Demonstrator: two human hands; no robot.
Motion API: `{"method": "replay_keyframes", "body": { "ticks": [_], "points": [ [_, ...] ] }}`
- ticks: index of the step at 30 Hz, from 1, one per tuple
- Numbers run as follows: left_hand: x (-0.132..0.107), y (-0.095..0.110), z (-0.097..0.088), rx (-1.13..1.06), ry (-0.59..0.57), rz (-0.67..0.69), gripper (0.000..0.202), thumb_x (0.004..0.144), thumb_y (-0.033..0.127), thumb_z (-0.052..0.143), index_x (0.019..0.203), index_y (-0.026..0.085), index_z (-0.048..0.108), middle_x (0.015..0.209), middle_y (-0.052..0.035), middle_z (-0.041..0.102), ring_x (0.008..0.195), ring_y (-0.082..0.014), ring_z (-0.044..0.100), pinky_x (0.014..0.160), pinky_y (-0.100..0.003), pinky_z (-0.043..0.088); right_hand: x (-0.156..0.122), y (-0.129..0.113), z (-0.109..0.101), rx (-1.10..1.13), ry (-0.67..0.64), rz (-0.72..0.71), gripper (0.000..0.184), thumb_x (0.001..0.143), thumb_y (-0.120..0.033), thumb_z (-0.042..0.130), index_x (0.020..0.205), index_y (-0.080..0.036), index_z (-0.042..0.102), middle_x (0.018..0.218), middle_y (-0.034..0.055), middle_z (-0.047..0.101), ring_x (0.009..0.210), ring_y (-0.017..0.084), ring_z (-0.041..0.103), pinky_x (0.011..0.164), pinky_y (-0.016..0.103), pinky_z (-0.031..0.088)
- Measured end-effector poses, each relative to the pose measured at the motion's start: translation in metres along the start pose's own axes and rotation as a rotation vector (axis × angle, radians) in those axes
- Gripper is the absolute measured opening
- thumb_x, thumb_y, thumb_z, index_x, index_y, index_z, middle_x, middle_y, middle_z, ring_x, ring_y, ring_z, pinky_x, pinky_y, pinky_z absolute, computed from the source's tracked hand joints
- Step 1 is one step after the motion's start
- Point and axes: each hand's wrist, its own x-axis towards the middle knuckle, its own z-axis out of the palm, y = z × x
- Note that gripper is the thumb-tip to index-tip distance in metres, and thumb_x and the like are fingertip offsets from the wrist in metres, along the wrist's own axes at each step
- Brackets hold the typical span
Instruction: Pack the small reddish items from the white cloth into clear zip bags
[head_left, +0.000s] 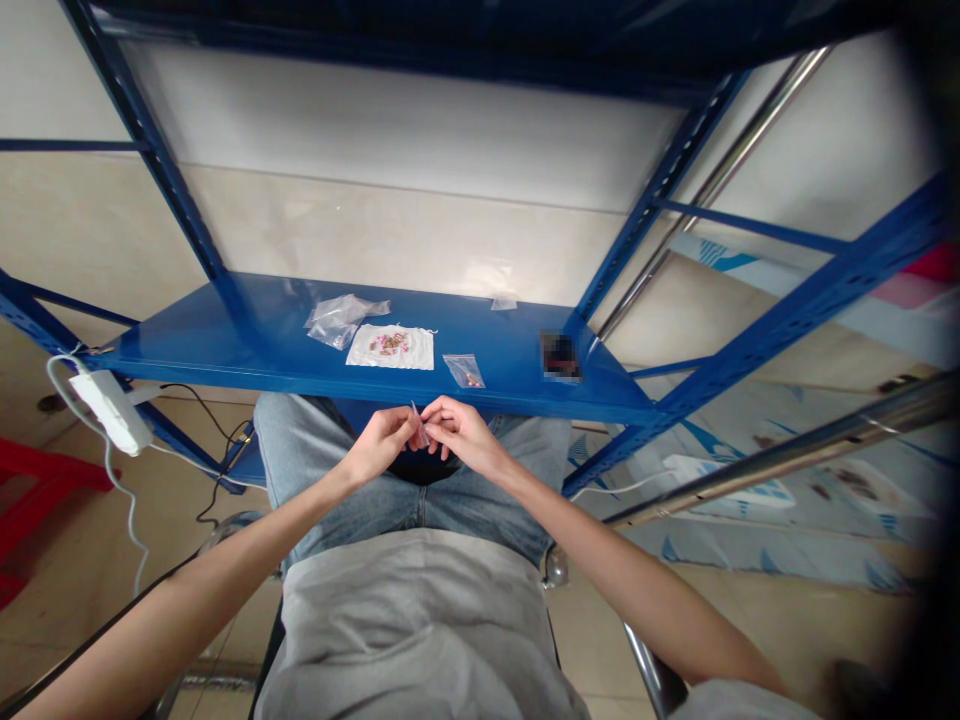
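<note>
One translucent sliver stands pinched between the left hand and right hand.

You have a glossy blue steel shelf ahead of you, holding crumpled clear plastic bags, a white rectangular sheet with a pink-and-brown patch, and a small clear zip bag. To your left, a white power strip leans against the shelf's edge, above a red plastic stool.

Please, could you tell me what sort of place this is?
It is probably a simple storeroom or workroom: there is a blue metal shelving rack, a white power strip on a cable, and a tiled floor.
</note>
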Motion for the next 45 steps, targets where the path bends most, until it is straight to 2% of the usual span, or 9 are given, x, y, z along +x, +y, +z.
{"method": "replay_keyframes", "body": {
  "ticks": [8,15,26,37,45],
  "points": [
    [-0.001,0.007,0.000,-0.008,-0.080,0.019,0.041,0.095,0.047,0.052,0.076,0.012,0.062,0.069,-0.0052,0.065,0.063,-0.0121,0.058,0.061,-0.023,0.046,0.000,-0.001,0.000,-0.009,0.031,-0.003,0.021,0.092,-0.039,0.058,0.094,-0.018,0.057,0.069,0.0002,0.063,0.059,0.013,0.061,0.043,0.019,0.047],
    [-0.003,0.004,0.000,0.059,-0.103,0.048,0.036,0.097,0.041,0.048,0.079,0.013,0.061,0.073,-0.0042,0.063,0.066,-0.0122,0.057,0.064,-0.024,0.047,-0.001,0.001,0.000,-0.027,0.035,-0.020,0.019,0.090,-0.036,0.060,0.091,-0.018,0.058,0.070,-0.0002,0.063,0.059,0.012,0.060,0.044,0.018,0.045],
    [-0.002,0.003,-0.001,0.052,-0.117,0.072,0.043,0.100,0.046,0.040,0.082,0.013,0.060,0.073,-0.0040,0.061,0.067,-0.0125,0.057,0.065,-0.024,0.045,0.000,0.001,-0.003,-0.023,0.050,-0.009,0.021,0.085,-0.034,0.066,0.095,-0.017,0.059,0.073,0.0006,0.065,0.060,0.013,0.063,0.045,0.018,0.047],
    [0.001,-0.006,-0.004,-0.017,-0.071,-0.082,0.046,0.094,0.050,0.051,0.072,0.012,0.066,0.066,-0.0074,0.068,0.059,-0.0129,0.057,0.057,-0.024,0.041,-0.002,-0.005,-0.002,-0.062,0.013,0.018,0.027,0.079,-0.028,0.072,0.102,-0.016,0.065,0.076,0.0014,0.066,0.061,0.012,0.062,0.048,0.018,0.049],
    [0.003,-0.007,-0.007,-0.099,-0.157,0.017,0.046,0.095,0.053,0.050,0.078,0.011,0.064,0.069,-0.0060,0.065,0.062,-0.0131,0.058,0.062,-0.025,0.045,0.000,-0.007,-0.004,0.040,0.016,0.015,0.029,0.083,-0.034,0.071,0.103,-0.015,0.064,0.075,0.0036,0.070,0.062,0.014,0.066,0.048,0.020,0.050]
  ]
}}
